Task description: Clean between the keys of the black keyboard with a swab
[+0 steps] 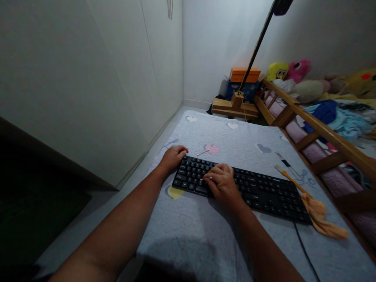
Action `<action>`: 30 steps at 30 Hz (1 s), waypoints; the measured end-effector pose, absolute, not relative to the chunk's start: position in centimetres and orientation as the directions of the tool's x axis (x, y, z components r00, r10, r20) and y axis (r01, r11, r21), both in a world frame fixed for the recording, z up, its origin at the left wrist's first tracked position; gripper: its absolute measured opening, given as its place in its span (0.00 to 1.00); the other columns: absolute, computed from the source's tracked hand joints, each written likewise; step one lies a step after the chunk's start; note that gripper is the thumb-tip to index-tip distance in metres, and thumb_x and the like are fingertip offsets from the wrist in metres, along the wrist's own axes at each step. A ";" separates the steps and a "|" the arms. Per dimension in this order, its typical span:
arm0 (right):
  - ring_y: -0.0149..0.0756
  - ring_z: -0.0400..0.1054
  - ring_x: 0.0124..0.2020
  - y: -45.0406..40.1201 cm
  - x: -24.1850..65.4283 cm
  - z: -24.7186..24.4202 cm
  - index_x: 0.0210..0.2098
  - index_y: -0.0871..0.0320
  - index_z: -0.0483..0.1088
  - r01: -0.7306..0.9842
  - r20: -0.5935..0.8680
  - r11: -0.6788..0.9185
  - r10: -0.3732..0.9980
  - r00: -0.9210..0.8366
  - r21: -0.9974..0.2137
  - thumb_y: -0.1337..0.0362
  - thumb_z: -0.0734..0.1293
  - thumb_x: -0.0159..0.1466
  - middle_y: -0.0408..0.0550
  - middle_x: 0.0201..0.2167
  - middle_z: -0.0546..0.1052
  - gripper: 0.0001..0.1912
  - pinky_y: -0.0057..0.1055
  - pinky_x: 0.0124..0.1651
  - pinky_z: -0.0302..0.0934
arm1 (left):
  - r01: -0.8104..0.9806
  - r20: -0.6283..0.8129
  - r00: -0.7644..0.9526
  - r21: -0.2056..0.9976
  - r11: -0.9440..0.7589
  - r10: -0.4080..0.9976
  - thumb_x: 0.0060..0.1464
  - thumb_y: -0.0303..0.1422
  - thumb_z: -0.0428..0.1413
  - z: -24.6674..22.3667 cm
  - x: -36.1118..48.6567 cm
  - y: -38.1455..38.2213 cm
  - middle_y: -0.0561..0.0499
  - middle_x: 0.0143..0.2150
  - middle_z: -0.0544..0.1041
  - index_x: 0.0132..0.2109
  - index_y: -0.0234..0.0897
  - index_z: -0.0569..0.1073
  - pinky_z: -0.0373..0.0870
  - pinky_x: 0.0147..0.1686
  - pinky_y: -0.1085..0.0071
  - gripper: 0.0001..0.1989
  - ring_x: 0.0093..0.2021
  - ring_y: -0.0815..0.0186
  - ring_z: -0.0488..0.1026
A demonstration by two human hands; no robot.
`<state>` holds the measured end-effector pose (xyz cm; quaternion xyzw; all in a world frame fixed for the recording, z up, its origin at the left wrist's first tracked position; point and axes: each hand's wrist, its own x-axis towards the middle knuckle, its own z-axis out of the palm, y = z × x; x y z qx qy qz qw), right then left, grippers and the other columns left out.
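Observation:
A black keyboard (267, 196) lies at a slant on the cloth-covered surface (188, 235), its cable running toward the near right edge. At its upper left corner rests my left hand (173, 157), fingers closed against the edge. My right hand (223, 182) is over the left-middle keys, its fingertips pinched on a thin stick with a small white tip that resembles a cotton swab. Another swab (203, 152) lies just behind the keyboard. To the right are a brush (289, 178) with a yellow handle, a dark-gripped tool (284, 161) and an orange cloth (323, 219).
A pale cabinet (117, 78) stands along the left. Behind the surface is a wooden stand (235, 105) with a dark pole, near an orange box (245, 74). A wooden bed rail (326, 129) runs along the right, with clothes and plush toys beyond it.

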<state>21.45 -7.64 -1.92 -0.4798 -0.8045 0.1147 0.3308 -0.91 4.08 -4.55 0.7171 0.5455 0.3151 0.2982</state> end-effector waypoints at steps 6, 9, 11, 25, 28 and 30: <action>0.41 0.64 0.43 -7.9 22.0 -1.4 0.31 0.54 0.77 0.702 0.410 0.500 0.857 -0.313 -0.507 0.69 0.67 0.65 0.45 0.31 0.78 0.08 0.45 0.54 0.49 | 0.602 0.118 0.204 0.767 -0.219 0.972 0.53 0.35 0.49 -4.6 -0.9 4.2 0.47 0.35 0.81 0.39 0.35 0.79 0.69 0.41 0.66 0.16 0.38 0.59 0.75; 0.40 0.63 0.42 -8.1 22.1 -1.3 0.31 0.54 0.77 0.699 0.414 0.506 0.853 -0.319 -0.505 0.69 0.67 0.65 0.44 0.30 0.78 0.08 0.45 0.54 0.49 | 0.604 0.117 0.209 0.766 -0.222 0.971 0.53 0.35 0.49 -4.5 -0.9 4.3 0.47 0.36 0.81 0.39 0.34 0.79 0.69 0.41 0.66 0.16 0.38 0.59 0.75; 0.40 0.63 0.42 -8.1 22.1 -1.3 0.31 0.54 0.77 0.695 0.420 0.513 0.848 -0.322 -0.504 0.69 0.68 0.64 0.44 0.30 0.78 0.07 0.45 0.54 0.49 | 0.606 0.119 0.213 0.762 -0.227 0.970 0.53 0.35 0.49 -4.5 -1.0 4.3 0.47 0.36 0.81 0.39 0.34 0.79 0.69 0.42 0.65 0.16 0.38 0.59 0.75; 0.40 0.64 0.42 -8.4 21.9 -1.2 0.30 0.55 0.76 0.684 0.434 0.538 0.833 -0.343 -0.493 0.69 0.67 0.65 0.43 0.30 0.78 0.08 0.44 0.54 0.49 | 0.589 0.118 0.191 0.781 -0.210 0.974 0.54 0.35 0.49 -4.5 -0.9 4.0 0.47 0.35 0.80 0.39 0.35 0.79 0.68 0.38 0.67 0.15 0.37 0.60 0.75; 0.40 0.64 0.43 -8.2 22.0 -1.4 0.32 0.54 0.77 0.699 0.435 0.515 0.844 -0.314 -0.495 0.69 0.68 0.65 0.43 0.31 0.79 0.07 0.45 0.55 0.48 | 0.589 0.123 0.194 0.779 -0.215 0.973 0.54 0.35 0.49 -4.6 -0.9 4.0 0.48 0.35 0.81 0.38 0.36 0.79 0.69 0.39 0.67 0.15 0.38 0.60 0.75; 0.40 0.64 0.43 -8.2 22.0 -1.6 0.32 0.54 0.77 0.703 0.432 0.507 0.848 -0.306 -0.499 0.69 0.68 0.65 0.43 0.31 0.79 0.07 0.45 0.55 0.48 | 0.595 0.125 0.199 0.773 -0.221 0.972 0.54 0.35 0.49 -4.7 -0.9 4.1 0.47 0.36 0.81 0.39 0.35 0.79 0.69 0.40 0.66 0.15 0.38 0.60 0.75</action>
